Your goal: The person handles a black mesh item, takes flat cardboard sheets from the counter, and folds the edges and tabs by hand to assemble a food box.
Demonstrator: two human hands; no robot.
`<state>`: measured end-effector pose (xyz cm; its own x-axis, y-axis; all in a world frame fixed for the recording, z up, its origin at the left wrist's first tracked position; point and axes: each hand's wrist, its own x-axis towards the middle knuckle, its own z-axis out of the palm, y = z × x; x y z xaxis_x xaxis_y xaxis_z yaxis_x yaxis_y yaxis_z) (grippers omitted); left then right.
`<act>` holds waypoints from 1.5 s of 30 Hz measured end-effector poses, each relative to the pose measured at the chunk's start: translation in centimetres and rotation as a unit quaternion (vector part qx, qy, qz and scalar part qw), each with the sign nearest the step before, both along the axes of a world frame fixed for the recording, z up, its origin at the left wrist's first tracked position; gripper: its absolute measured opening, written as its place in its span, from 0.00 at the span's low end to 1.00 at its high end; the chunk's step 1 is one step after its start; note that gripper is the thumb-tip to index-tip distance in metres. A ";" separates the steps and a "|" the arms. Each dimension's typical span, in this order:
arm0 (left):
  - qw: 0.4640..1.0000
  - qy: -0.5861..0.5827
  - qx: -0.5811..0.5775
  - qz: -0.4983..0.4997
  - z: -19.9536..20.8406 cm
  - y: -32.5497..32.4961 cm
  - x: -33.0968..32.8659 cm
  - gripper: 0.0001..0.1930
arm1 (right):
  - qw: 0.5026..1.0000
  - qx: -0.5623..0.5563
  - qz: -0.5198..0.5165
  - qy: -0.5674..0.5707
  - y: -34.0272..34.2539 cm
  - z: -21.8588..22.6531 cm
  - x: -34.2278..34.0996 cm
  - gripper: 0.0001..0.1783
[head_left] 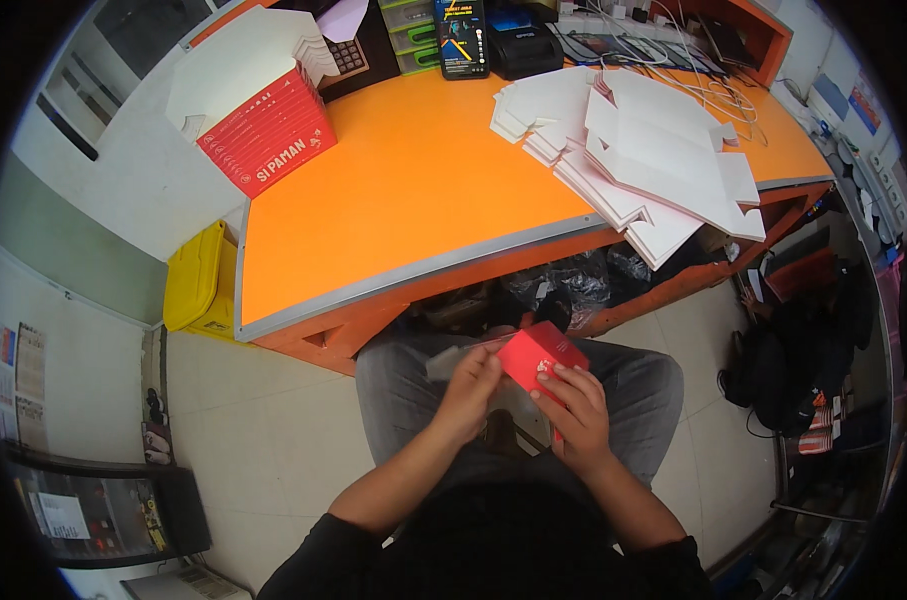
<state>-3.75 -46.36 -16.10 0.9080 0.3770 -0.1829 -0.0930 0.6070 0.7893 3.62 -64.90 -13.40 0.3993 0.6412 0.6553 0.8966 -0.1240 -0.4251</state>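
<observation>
Over my lap I hold a partly folded red cardboard box (526, 357) with a small white print on its side. My left hand (470, 387) pinches its left edge, where a pale flap sticks out toward my left knee. Fingers of my right hand (580, 408) lie bent around the box's right side. On the orange table, a stack of folded red boxes (270, 135) with white insides stands at the far left. A pile of flat white box blanks (663, 150) lies at the right, partly over the table's front edge.
The orange table (403, 200) has a metal-trimmed edge in front of my knees. On it stand a phone (461, 40), a black printer-like device (518, 45) and tangled white cables (673, 60). A yellow bin (195, 277) is left of the table; black bags (578, 280) lie beneath.
</observation>
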 end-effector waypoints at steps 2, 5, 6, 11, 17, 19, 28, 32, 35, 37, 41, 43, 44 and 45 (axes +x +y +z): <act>1.000 0.013 0.022 -0.003 -0.3 -1.2 -0.5 0.18 | 1.000 -0.003 0.000 -0.001 0.4 0.0 -0.1 0.20; 1.000 0.015 -0.015 0.013 0.5 -0.1 0.1 0.17 | 1.000 -0.007 0.022 0.008 0.6 0.2 0.0 0.20; 0.997 -0.001 -0.062 0.042 1.1 0.3 0.3 0.16 | 1.000 -0.004 0.022 0.001 0.5 0.1 0.2 0.20; 0.999 0.001 -0.030 0.020 2.5 1.5 -0.2 0.12 | 0.998 0.042 0.048 0.001 0.2 0.2 1.3 0.20; 0.998 -0.030 0.015 0.061 0.9 0.1 -0.1 0.12 | 0.945 0.225 -0.015 0.234 1.5 -0.1 -0.3 0.19; 0.997 -0.031 0.030 0.066 0.5 -0.6 -0.2 0.11 | 0.968 0.163 -0.058 0.184 1.8 0.2 -0.1 0.22; 0.996 0.013 0.078 0.028 0.7 -0.5 -0.3 0.19 | 0.996 -0.083 0.015 -0.014 0.5 0.7 1.3 0.26; 0.997 0.005 0.079 0.007 1.3 -1.0 -0.1 0.17 | 0.996 -0.087 0.017 0.013 0.2 0.3 1.2 0.28; 0.994 0.026 0.105 -0.022 1.4 -1.7 -0.3 0.15 | 0.995 -0.088 -0.012 0.050 0.2 0.2 1.0 0.28; 0.995 0.023 0.084 -0.045 1.2 -1.9 -0.3 0.16 | 0.994 -0.090 -0.040 0.054 0.2 -0.2 1.0 0.31; 0.992 0.023 0.122 -0.025 1.2 -1.8 0.1 0.13 | 0.995 -0.068 -0.019 0.068 0.0 0.0 0.9 0.32; 0.997 0.054 0.056 -0.004 0.5 -1.3 0.2 0.12 | 0.995 -0.052 0.033 0.076 -0.2 0.0 0.8 0.31; 0.997 0.054 0.057 -0.005 0.3 -1.1 0.2 0.12 | 0.995 -0.052 0.032 0.075 -0.3 0.0 0.8 0.31; 0.998 0.049 0.049 -0.009 0.2 -0.9 0.1 0.12 | 0.994 -0.055 0.051 0.084 -0.4 0.1 0.9 0.30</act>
<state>-3.61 -47.28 -15.90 0.8941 0.3815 -0.2348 -0.0018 0.5273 0.8497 4.51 -65.30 -13.32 0.4263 0.7482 0.5083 0.8248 -0.0908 -0.5581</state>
